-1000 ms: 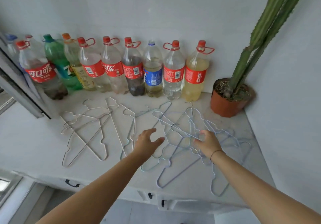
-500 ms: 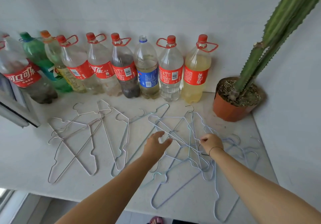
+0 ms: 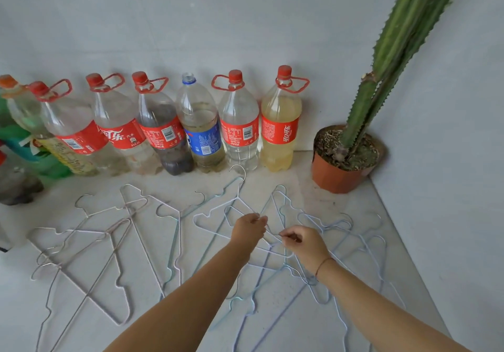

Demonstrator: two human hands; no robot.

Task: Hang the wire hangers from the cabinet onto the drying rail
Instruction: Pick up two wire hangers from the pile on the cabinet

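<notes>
Left hand (image 3: 249,230), right hand (image 3: 305,242) pinching hanger (image 3: 241,185), Coca-Cola bottles (image 3: 279,133)

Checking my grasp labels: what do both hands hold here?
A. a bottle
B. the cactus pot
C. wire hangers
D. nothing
C: the left hand and the right hand each pinch wire of the wire hangers lying on the counter; the bottles and pot stand apart behind.

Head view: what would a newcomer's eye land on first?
A tangle of wire hangers spread over the white cabinet top, with the left hand and right hand both pinching one white wire hanger at the centre. Behind them, a row of soda bottles lines the back wall, and a tall cactus in an orange pot fills the right corner.
</notes>
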